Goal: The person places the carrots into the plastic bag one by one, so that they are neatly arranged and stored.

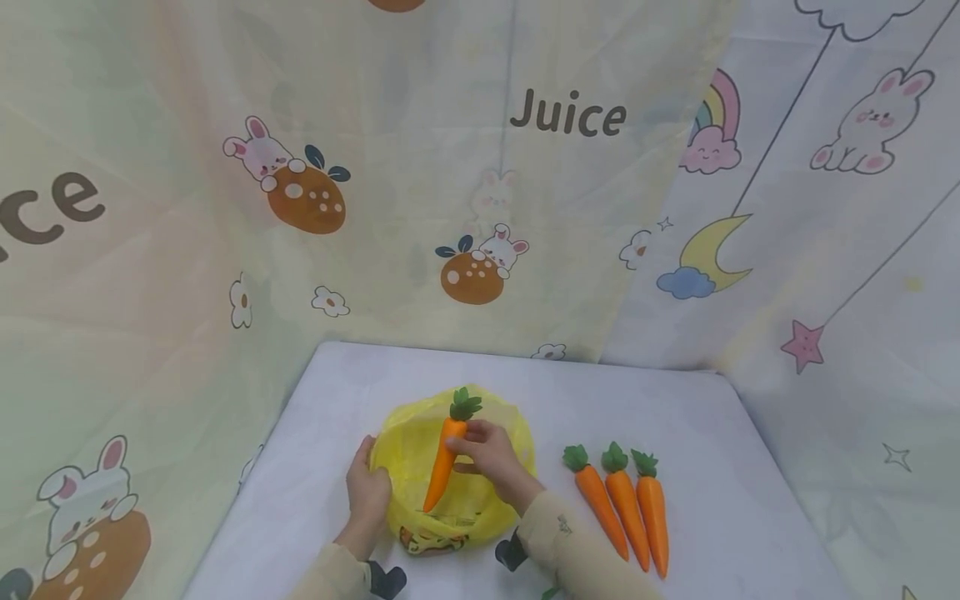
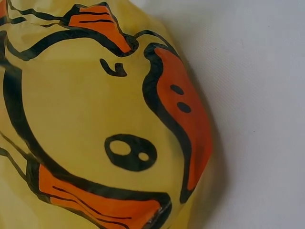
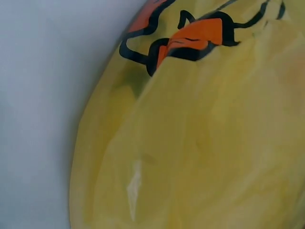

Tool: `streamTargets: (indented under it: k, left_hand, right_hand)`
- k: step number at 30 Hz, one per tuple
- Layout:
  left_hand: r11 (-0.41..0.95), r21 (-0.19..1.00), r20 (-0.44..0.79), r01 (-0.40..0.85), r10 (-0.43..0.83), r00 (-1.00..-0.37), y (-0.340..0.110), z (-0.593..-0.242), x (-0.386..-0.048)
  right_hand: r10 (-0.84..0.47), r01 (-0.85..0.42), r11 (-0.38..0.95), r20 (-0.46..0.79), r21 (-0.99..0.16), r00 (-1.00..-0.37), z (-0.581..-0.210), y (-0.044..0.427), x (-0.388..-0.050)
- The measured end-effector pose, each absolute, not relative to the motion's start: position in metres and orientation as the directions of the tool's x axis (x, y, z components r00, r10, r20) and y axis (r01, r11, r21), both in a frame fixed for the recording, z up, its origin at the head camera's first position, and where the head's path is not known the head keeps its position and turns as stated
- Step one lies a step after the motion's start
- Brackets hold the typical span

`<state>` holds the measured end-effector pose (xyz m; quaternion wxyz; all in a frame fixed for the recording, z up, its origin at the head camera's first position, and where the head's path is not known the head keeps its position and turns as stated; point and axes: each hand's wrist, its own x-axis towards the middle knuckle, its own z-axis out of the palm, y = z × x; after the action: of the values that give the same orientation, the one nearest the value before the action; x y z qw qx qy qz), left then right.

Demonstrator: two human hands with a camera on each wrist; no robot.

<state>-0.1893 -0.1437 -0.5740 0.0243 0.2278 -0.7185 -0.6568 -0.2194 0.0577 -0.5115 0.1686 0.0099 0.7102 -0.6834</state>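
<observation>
A yellow plastic bag [image 1: 405, 425] stands with its mouth spread on the white table. My left hand [image 1: 367, 492] holds it at the left side. Over the bag's mouth, my right hand [image 1: 491, 458] pinches an orange carrot [image 1: 444, 467] just below its green leafy top, the tip slanting down to the left. The left wrist view is filled by the bag's printed cartoon face [image 2: 86, 105]. Bag plastic [image 3: 190, 143] also takes up most of the right wrist view. Neither wrist view shows a hand, and the bag's bottom is mostly hidden.
Three carrots, one at the left [image 1: 602, 508], one in the middle [image 1: 627, 517] and one at the right [image 1: 654, 521], lie side by side right of the bag. Green leaves [image 1: 551, 593] peek out beneath the right sleeve. Printed cloth [image 1: 420, 150] hangs around the table [image 1: 637, 400].
</observation>
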Motion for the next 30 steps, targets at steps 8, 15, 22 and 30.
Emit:
streamTargets:
  k: [8, 15, 22, 30]
  left_hand:
    - [0.027, 0.954, -0.272, -0.297, -0.334, -0.902, -0.143, -0.574, -0.189]
    - [0.045, 0.951, -0.275, -0.306, -0.328, -0.904, -0.142, -0.576, -0.188]
    - [0.046, 0.955, -0.263, -0.293, -0.326, -0.908, -0.142, -0.578, -0.186]
    - [0.032, 0.957, -0.262, -0.287, -0.323, -0.909, -0.142, -0.578, -0.184]
  right_hand:
    - [-0.229, 0.274, 0.062, -0.281, -0.960, -0.932, -0.521, 0.046, -0.220]
    - [-0.237, 0.308, 0.055, -0.312, -0.950, -0.920, -0.526, 0.039, -0.220]
    - [-0.249, 0.320, 0.059, -0.325, -0.945, -0.913, -0.536, 0.026, -0.224]
    - [-0.223, 0.338, 0.053, -0.342, -0.940, -0.913, -0.547, 0.021, -0.228]
